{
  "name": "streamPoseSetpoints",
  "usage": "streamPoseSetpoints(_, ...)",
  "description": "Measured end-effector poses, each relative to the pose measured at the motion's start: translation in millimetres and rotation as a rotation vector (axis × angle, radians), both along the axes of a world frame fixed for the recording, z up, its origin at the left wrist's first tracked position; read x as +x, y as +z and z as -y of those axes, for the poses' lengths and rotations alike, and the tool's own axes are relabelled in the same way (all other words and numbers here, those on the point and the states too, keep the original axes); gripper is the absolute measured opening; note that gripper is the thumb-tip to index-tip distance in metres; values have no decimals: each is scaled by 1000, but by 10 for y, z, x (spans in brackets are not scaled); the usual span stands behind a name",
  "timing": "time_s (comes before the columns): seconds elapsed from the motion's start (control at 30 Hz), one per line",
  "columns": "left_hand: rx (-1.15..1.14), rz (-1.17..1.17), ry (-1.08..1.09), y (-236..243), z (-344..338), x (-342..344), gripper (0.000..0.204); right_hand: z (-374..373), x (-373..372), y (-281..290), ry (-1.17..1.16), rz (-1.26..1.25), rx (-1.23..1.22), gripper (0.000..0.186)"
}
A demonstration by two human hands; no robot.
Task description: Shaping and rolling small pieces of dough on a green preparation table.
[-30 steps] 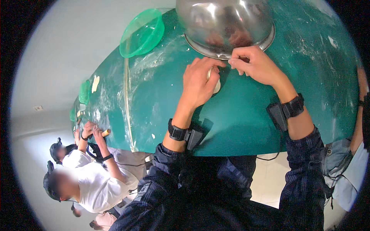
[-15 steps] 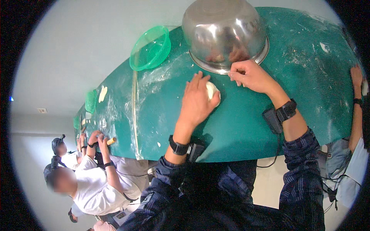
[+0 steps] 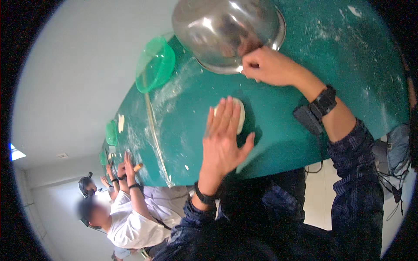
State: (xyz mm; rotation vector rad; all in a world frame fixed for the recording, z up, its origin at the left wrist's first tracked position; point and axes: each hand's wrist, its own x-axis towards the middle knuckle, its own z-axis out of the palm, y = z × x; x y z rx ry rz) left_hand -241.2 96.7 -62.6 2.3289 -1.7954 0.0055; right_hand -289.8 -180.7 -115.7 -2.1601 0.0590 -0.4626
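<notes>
My left hand (image 3: 223, 137) lies flat, fingers stretched out and thumb apart, on a pale disc of dough (image 3: 240, 115) on the green table. The fingers cover much of the dough; its right side shows. A large shiny metal bowl (image 3: 217, 30) stands upside down beyond it. My right hand (image 3: 270, 67) is closed at the bowl's near rim, thumb and fingers curled together there. Its fingertips are partly hidden, but it seems to pinch the rim. Whatever lies under the bowl is out of sight.
A green plastic basket (image 3: 156, 65) sits at the table's far left edge, beside a long thin strip (image 3: 154, 130) across the table. Flour dusts the green tabletop (image 3: 187, 161). Co-workers in white (image 3: 139, 222) work at the left, near a rolling pin (image 3: 138, 167).
My left hand has gone from cupping the dough to lying flat on it, and the dough looks flatter. My right hand has come onto the bowl's rim. The whole view has shifted.
</notes>
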Motion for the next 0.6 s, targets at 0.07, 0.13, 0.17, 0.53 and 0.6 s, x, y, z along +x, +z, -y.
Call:
streamPoseSetpoints(0.07, -1, 55, -9, 36, 139, 119, 84, -24, 77, -3, 0, 0, 32, 27)
streamPoseSetpoints(0.13, -48, 59, -43, -151, 383, 217, 82, 42, 38, -140, 6, -28, 39, 27)
streamPoseSetpoints(0.17, -61, 90, -44, -162, 419, 317, 80, 4, 74, -31, 38, -60, 30, 28)
streamPoseSetpoints(0.53, -285, -9, 0, -524, 677, 579, 57, -66, -82, 90, 10, -134, 122, 30)
streamPoseSetpoints(0.6, -238, -3, 7, -481, 571, 493, 57, -60, -100, 119, 19, -137, 147, 31)
